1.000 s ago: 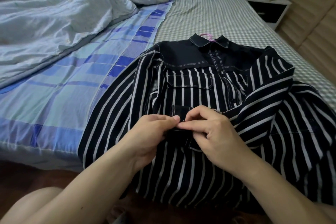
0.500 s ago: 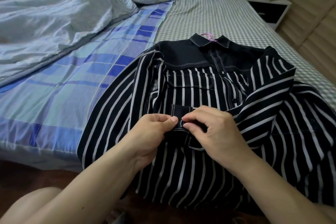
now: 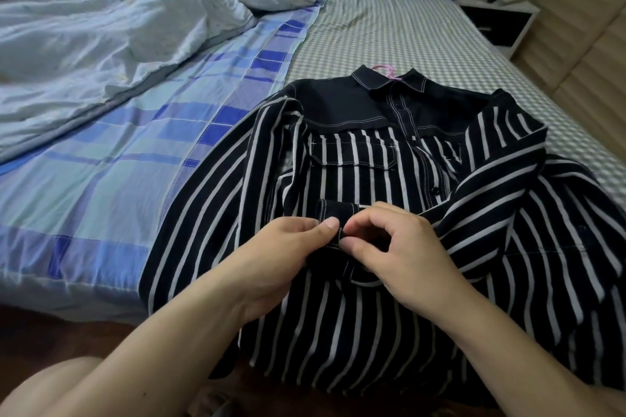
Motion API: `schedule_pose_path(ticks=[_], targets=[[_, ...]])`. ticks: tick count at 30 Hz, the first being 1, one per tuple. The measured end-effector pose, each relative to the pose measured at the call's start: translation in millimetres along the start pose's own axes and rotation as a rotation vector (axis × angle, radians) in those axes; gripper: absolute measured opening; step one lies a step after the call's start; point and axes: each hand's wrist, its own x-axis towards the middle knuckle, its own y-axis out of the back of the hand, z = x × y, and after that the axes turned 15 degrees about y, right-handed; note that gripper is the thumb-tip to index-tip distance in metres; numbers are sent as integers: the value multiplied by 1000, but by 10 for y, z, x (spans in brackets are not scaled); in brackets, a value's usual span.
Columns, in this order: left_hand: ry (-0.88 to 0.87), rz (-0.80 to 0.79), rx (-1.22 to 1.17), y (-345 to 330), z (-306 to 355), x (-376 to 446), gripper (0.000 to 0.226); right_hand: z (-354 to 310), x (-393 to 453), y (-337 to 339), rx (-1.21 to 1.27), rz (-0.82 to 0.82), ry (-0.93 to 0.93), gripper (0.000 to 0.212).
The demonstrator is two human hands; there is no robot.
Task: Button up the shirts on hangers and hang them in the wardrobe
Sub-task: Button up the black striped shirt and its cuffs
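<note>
Shirt (image 3: 389, 298), black with white stripes and a plain dark yoke, lies face up near the foot of the bed (image 3: 389, 30), its long axis running from the hem at the near edge to the collar (image 3: 389, 79) at the far end, so the collar points away from the person toward the pillows. A pink hanger hook (image 3: 384, 68) pokes out just beyond the collar. The button placket runs up the middle with several dark buttons visible along it. One striped sleeve is folded across the front from the right. Over the middle of the shirt, the left hand (image 3: 284, 254) pinches a dark stitched cuff (image 3: 335, 217) between thumb and fingers, and the right hand (image 3: 403, 250) pinches the same strip from the other side, fingers curled, thumb tips nearly meeting. A rumpled pale blue duvet (image 3: 118, 34) lies at the left over a blue plaid sheet (image 3: 142, 152); a checked sheet covers the right half. No readable writing or brand shows on the shirt
</note>
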Motion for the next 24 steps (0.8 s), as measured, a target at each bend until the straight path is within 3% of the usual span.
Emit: schedule_pose_path(ticks=[6,24], targets=[[3,36,6,66,9,20,31,19,-16,-19,-10,12,17,13],[114,-97,108,135,120,-17,37,125,-50,41,-141,-61,207,13]])
